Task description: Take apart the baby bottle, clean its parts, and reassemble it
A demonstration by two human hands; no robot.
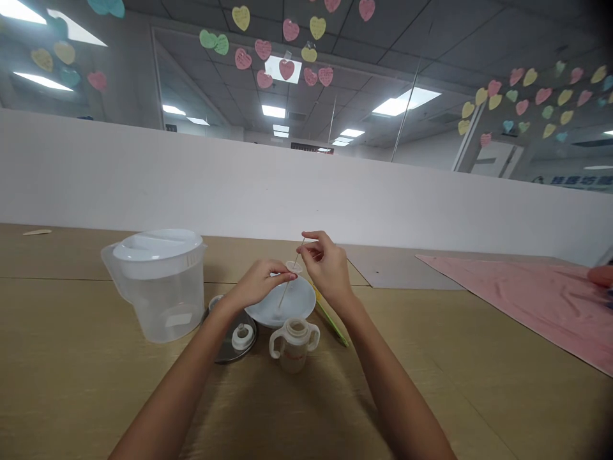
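Note:
A thin pale stick (284, 295) slants down over a pale bowl (256, 313), its lower end inside the bowl's outline. My right hand (328, 262) pinches the stick's upper part between closed fingers. My left hand (263, 281) is closed lower down, its fingertips pinched at the stick's middle. Just behind those fingertips shows a small clear round piece (294, 266); what supports it is hidden. In front of the bowl a two-handled baby bottle (294, 354) stands upright without a top. A bottle nipple in a white collar (242, 337) rests on a dark round tray (230, 350), partly behind my left forearm.
A clear pitcher with a white lid (167, 287) stands at left. Right of the bowl lies a long green and yellow tool (332, 322). A pink cloth (517, 294) covers the right side, where another person's hand (601, 276) shows. A white partition (239, 191) rises behind the table.

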